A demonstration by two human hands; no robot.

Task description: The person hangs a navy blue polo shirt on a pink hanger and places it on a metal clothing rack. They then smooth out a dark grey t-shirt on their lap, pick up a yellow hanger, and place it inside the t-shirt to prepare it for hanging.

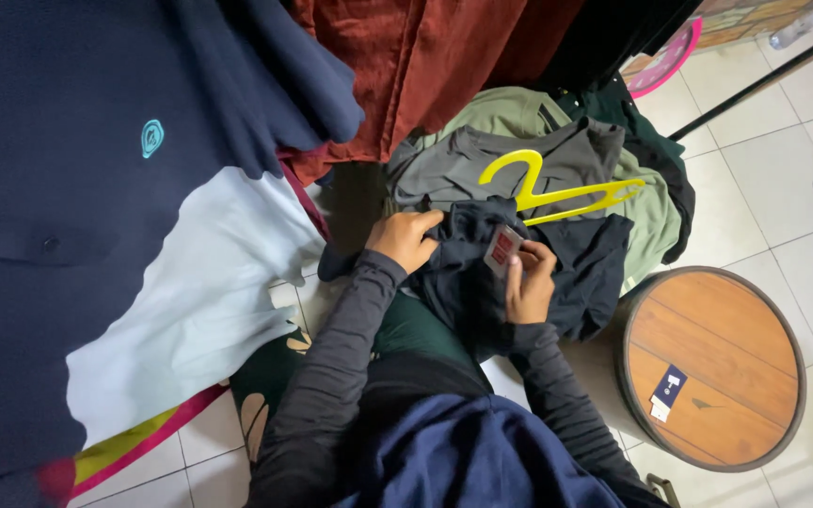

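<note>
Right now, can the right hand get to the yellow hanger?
Probably yes. The right hand holds a red tag on the dark garment, and the yellow hanger lies uncovered on the grey clothes just beyond, nothing between.

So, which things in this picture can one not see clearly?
Head view only:
- Dark garment: shape hidden by its folds and both hands.
- Red tag: print too small; right hand covers its lower part.
- Left hand: fingertips sunk in cloth.
- Yellow hanger: lower bar partly hidden by dark cloth.
</note>
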